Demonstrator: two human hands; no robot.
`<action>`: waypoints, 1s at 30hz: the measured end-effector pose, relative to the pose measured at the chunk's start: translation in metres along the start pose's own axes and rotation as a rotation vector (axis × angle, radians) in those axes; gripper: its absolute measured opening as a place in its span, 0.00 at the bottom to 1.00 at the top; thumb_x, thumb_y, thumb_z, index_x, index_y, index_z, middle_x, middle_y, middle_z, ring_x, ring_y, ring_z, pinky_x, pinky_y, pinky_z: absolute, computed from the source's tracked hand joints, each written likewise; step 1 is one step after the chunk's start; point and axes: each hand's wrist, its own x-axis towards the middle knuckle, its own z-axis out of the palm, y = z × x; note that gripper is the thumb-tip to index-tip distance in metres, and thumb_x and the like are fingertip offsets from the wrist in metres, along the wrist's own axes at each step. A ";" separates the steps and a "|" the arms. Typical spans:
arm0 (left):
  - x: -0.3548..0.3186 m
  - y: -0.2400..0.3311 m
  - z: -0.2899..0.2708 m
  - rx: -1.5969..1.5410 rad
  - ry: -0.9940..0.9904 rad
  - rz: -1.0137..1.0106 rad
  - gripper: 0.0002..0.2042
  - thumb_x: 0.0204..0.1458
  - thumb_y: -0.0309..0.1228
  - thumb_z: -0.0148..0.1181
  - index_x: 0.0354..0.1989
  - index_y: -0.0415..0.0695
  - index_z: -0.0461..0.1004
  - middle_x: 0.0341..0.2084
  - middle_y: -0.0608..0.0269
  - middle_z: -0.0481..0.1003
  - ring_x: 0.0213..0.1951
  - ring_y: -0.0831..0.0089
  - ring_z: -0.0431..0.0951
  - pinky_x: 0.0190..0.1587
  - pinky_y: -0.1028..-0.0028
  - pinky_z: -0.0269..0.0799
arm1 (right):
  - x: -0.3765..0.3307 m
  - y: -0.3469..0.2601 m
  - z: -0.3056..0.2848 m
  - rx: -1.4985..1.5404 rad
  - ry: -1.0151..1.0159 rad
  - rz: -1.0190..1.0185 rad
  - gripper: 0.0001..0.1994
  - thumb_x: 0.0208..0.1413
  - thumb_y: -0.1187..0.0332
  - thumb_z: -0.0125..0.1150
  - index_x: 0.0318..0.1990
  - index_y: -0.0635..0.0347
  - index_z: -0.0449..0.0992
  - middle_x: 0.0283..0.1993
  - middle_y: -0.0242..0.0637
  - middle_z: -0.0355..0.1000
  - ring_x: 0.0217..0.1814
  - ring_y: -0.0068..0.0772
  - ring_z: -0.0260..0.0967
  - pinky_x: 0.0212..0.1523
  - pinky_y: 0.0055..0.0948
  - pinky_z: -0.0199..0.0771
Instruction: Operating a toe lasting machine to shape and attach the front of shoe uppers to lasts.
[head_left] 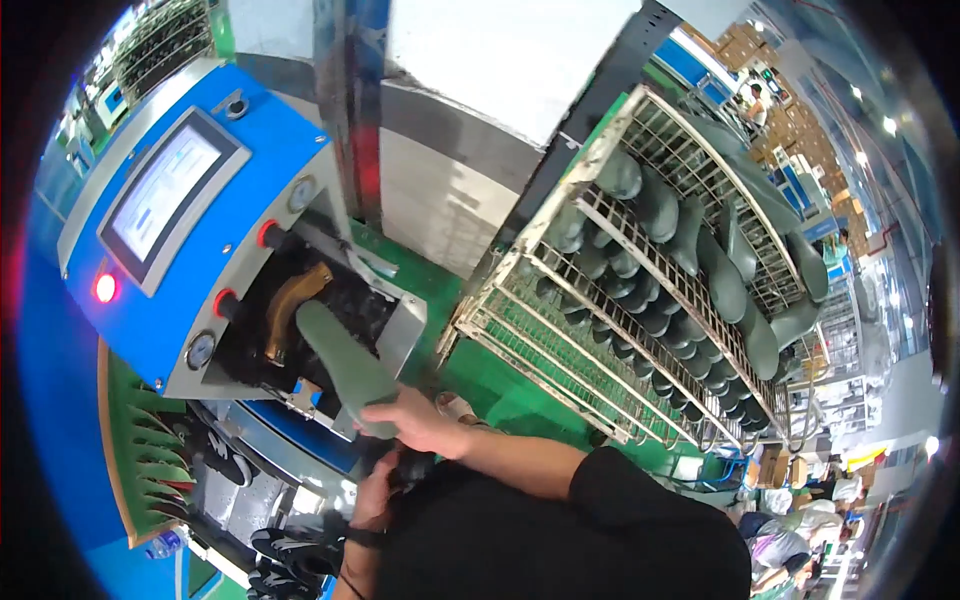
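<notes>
**Head view: grey-green shoe last held at the mouth of a blue floor machine**

Head view, centre-left of frame. Blue machine [150, 330] with slanted touch screen [165, 190], one lit red lamp [104, 288], two red knobs, two round gauges. Below the panel, a dark open bay containing a brass-coloured, foot-shaped support [290, 300].

Lower centre. Right hand [415, 420] closed around the near end of a grey-green shoe last [345, 365]; far end of the last pointing up-left into the bay, just beside the brass support, contact between the two not discernible. Left hand [375, 500] lower in frame, curled against a dark object near the body; exact grip not discernible, partly hidden by the black sleeve.

Lower left. Green spiked rack [145, 450] beside the machine; dark shoes [290, 550] lying below it.

Right half. Wire rack trolley [560, 320] loaded with rows of similar grey-green lasts [700, 270], standing on green floor [500, 390]. Other workers small and far off at the right edge.

Risks, as judged from this position. Grip taken at one end only, hence possible twisting or slipping of the last. Fingers close to the bay opening, hence possible pinching against the support or metal edge. Misalignment with the brass support, hence possible poor seating.
</notes>
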 end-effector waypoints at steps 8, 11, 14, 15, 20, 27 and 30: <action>-0.013 0.007 -0.013 -0.022 0.167 0.047 0.26 0.59 0.45 0.65 0.60 0.41 0.75 0.49 0.61 0.80 0.50 0.66 0.82 0.52 0.67 0.78 | -0.113 -0.063 -0.105 -0.935 0.052 -0.365 0.41 0.54 0.65 0.74 0.75 0.59 0.62 0.59 0.45 0.79 0.53 0.29 0.77 0.57 0.32 0.76; -0.005 0.013 0.006 0.082 0.208 0.139 0.26 0.58 0.43 0.66 0.61 0.41 0.74 0.50 0.62 0.78 0.50 0.67 0.79 0.53 0.67 0.76 | -0.184 -0.054 -0.141 -1.071 0.412 -0.139 0.39 0.57 0.64 0.70 0.76 0.56 0.62 0.57 0.50 0.79 0.50 0.38 0.80 0.54 0.34 0.78; 0.005 0.023 0.026 0.195 0.193 0.176 0.27 0.58 0.42 0.67 0.62 0.40 0.74 0.50 0.62 0.78 0.51 0.69 0.78 0.54 0.68 0.74 | -0.229 -0.020 -0.164 -1.146 0.926 -0.179 0.40 0.58 0.64 0.68 0.77 0.52 0.59 0.56 0.55 0.79 0.50 0.50 0.81 0.51 0.40 0.79; 0.008 0.025 0.031 0.204 0.189 0.166 0.27 0.58 0.42 0.67 0.61 0.40 0.74 0.49 0.62 0.78 0.50 0.69 0.78 0.53 0.68 0.74 | -0.239 -0.015 -0.175 -1.120 1.114 -0.130 0.40 0.59 0.64 0.68 0.78 0.51 0.58 0.56 0.57 0.79 0.50 0.53 0.81 0.51 0.42 0.80; 0.024 0.024 0.047 0.103 0.166 0.019 0.24 0.58 0.41 0.67 0.59 0.40 0.75 0.46 0.63 0.79 0.46 0.71 0.81 0.50 0.70 0.77 | -0.272 -0.035 -0.239 -1.001 1.254 0.074 0.42 0.58 0.63 0.70 0.78 0.49 0.57 0.55 0.61 0.78 0.53 0.58 0.80 0.54 0.45 0.79; 0.014 0.016 0.063 0.113 0.246 0.081 0.21 0.61 0.37 0.63 0.60 0.42 0.75 0.49 0.63 0.80 0.47 0.69 0.82 0.50 0.67 0.79 | -0.263 -0.015 -0.303 -1.115 0.694 0.037 0.41 0.55 0.61 0.73 0.76 0.37 0.63 0.63 0.55 0.75 0.62 0.52 0.76 0.59 0.44 0.76; -0.003 0.008 0.063 0.129 0.206 0.013 0.24 0.60 0.34 0.63 0.64 0.40 0.72 0.52 0.62 0.79 0.51 0.67 0.80 0.57 0.66 0.76 | -0.164 0.028 -0.350 -0.996 0.988 0.175 0.39 0.61 0.61 0.66 0.78 0.53 0.56 0.70 0.59 0.69 0.68 0.60 0.71 0.68 0.45 0.68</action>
